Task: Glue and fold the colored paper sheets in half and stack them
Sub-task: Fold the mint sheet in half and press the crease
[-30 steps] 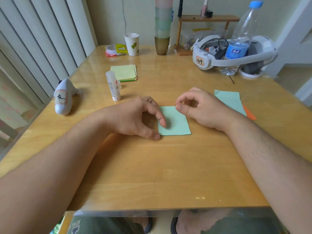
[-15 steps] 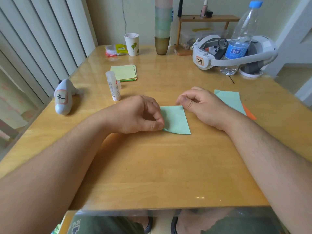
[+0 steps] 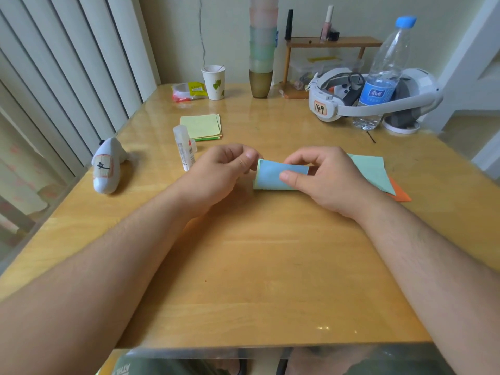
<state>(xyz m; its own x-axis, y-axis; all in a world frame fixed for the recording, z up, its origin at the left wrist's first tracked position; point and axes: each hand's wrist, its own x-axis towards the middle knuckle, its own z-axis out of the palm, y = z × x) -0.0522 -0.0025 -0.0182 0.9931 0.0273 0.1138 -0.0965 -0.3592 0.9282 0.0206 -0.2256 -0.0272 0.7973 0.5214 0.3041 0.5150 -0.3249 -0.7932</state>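
Observation:
A sheet of paper [image 3: 273, 175], blue on its upper face and green beneath, is curled over on itself at the middle of the wooden table [image 3: 243, 266]. My left hand [image 3: 216, 174] pinches its left edge. My right hand [image 3: 324, 180] grips its right part, thumb pressed on the blue face. A green sheet [image 3: 376, 171] and an orange sheet [image 3: 400, 194] lie under my right wrist. A glue stick [image 3: 184, 147] stands upright left of my left hand. A stack of yellow-green folded sheets [image 3: 201, 126] lies behind the glue stick.
A white toy figure [image 3: 107, 165] lies at the left edge. At the back stand a paper cup [image 3: 214, 82], a snack packet [image 3: 188, 91], a tall stack of cups [image 3: 262, 50], a small wooden shelf [image 3: 324, 44], a white headset [image 3: 373, 98] and a water bottle [image 3: 384, 74].
The flat green sheet has been lifted by its left edge and curled over toward the right, showing its blue side. Both hands now hold it, and the right thumb presses on it.

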